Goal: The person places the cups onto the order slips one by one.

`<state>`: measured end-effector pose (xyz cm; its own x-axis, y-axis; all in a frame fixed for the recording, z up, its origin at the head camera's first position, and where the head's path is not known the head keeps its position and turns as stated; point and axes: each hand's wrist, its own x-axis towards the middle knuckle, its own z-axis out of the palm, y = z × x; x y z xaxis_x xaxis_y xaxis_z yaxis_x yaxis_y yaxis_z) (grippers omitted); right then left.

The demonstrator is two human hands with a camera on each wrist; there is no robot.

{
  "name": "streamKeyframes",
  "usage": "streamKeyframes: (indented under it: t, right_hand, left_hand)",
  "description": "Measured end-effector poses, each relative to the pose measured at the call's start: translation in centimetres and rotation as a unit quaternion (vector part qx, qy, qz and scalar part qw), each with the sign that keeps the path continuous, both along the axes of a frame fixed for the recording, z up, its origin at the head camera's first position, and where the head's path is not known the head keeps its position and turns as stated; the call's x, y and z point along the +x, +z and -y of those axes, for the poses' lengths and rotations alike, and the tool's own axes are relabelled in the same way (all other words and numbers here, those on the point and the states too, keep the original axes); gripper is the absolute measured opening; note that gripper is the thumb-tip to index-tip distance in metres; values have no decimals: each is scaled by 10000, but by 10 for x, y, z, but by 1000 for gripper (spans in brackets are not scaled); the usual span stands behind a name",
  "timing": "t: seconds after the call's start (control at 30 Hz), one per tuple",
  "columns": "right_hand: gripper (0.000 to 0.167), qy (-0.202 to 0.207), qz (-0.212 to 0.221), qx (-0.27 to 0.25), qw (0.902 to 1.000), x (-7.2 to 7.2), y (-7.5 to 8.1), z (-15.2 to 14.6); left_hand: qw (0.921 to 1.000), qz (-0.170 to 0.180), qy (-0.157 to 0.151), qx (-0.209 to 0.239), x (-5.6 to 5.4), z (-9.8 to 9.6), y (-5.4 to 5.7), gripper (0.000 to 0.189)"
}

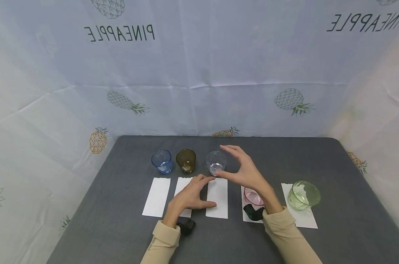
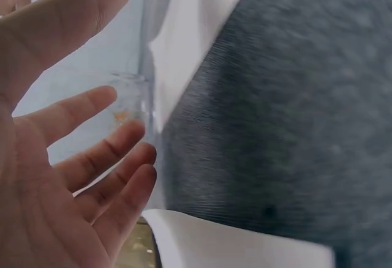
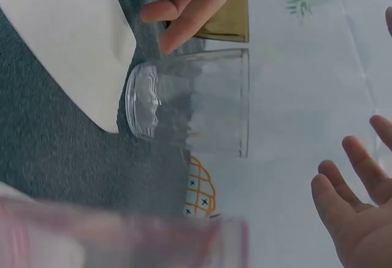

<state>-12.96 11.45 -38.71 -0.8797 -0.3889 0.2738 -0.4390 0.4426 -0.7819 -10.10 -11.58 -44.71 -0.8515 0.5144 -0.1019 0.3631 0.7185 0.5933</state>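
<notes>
A clear glass stands upright on the dark table behind a white paper slip. My right hand is spread beside and above its right side, thumb near the base in the head view. In the right wrist view a gap shows between the fingers and the clear glass. Over the paper slips, just in front of that glass, my left hand has its fingers extended and holds nothing. The left wrist view shows its palm and loosely bent fingers. A pink glass sits on a slip, partly hidden by the right wrist.
Left of the clear glass stand an amber glass and a blue glass. A green glass rests on the rightmost slip. White slips lie in a row on the grey table. A pineapple-print cloth hangs behind.
</notes>
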Motion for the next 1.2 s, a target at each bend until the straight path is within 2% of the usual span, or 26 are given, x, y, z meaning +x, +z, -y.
streamKeyframes:
  t: [0.43, 0.67, 1.03, 1.2]
  right_hand:
    - [82, -251, 395, 301, 9985, -17, -10, 22]
    - [83, -424, 603, 555, 9957, -21, -17, 24]
    - [88, -580, 930, 753, 9911, -26, -22, 30]
    - [89, -665, 1063, 890, 9881, -26, -24, 34]
  left_hand:
    - [9999, 93, 54, 30, -2, 4, -9, 79]
    - [9998, 179, 53, 31, -1, 6, -10, 81]
    - [9999, 113, 2, -35, 1, 8, -12, 81]
    - [9999, 149, 35, 81, 0, 9, -12, 81]
